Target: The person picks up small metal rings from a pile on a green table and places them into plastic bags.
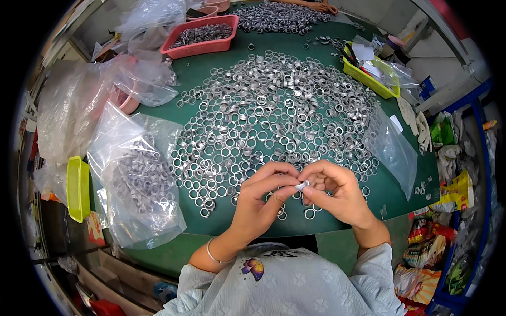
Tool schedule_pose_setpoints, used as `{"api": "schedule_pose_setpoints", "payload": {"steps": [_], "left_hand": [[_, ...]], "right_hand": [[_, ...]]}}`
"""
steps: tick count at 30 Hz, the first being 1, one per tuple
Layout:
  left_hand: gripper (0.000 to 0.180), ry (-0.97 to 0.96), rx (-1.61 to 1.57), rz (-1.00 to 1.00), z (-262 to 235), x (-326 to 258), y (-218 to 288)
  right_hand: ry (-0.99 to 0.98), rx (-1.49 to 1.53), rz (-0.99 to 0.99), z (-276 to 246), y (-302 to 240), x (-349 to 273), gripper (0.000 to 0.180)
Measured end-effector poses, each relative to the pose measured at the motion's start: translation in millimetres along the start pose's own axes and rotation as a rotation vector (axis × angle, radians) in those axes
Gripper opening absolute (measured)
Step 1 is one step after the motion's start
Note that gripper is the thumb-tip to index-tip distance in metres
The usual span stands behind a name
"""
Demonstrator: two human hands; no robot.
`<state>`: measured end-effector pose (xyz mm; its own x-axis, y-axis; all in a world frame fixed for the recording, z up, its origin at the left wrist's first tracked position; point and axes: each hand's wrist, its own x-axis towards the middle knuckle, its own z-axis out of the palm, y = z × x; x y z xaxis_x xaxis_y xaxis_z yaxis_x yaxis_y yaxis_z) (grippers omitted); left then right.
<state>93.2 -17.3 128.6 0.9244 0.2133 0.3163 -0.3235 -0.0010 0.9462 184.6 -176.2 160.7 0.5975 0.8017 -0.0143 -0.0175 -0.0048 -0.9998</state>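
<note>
Between the fingertips of both hands is a small silvery metal ring [301,185], tilted and partly hidden by the fingers. My left hand [262,196] pinches it from the left with thumb and index finger. From the other side my right hand [337,192] grips it the same way, its other fingers curled in. Both hands are over the near edge of the table. Just beyond them, a wide spread of loose metal rings [263,129] covers the middle of the green table [211,227], some flat and others piled up. A few rings lie under the wrists.
Clear plastic bags, one of them a bag of rings [139,179], lie left. A pink basin [232,37] of metal parts stands far left, a yellow-green tray [390,92] with tools far right. Gloves [423,131] rest at the right edge. Another person's hands [324,7] show beyond.
</note>
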Motion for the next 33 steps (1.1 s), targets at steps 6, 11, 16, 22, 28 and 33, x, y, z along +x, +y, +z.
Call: {"api": "schedule_pose_setpoints", "payload": {"steps": [6,11,16,22,28,33], "left_hand": [[0.016,0.039,0.022,0.006,5.1,3.6,-19.1],[0.027,0.179,-0.311,-0.163,20.4,8.5,-34.5],[0.028,0.246,-0.451,-0.268,21.7,24.6,-60.6],[0.039,0.311,-0.229,-0.271,-1.8,14.6,-74.9],[0.023,0.685,0.447,-0.11,-53.6,-92.7,-65.8],[0.025,0.706,0.784,0.027,-63.3,-156.9,-101.6]], "right_hand": [[0.089,-0.11,0.046,-0.3,1.3,5.6,0.013],[0.147,0.057,0.037,-12.7,28.7,31.7,0.012],[0.147,0.092,0.067,-20.2,51.3,58.7,0.009],[0.298,0.132,0.105,-50.7,71.2,96.0,0.009],[0.446,0.413,0.182,-135.0,94.2,181.6,0.012],[0.573,0.586,0.228,-203.4,109.1,267.1,0.015]]}}
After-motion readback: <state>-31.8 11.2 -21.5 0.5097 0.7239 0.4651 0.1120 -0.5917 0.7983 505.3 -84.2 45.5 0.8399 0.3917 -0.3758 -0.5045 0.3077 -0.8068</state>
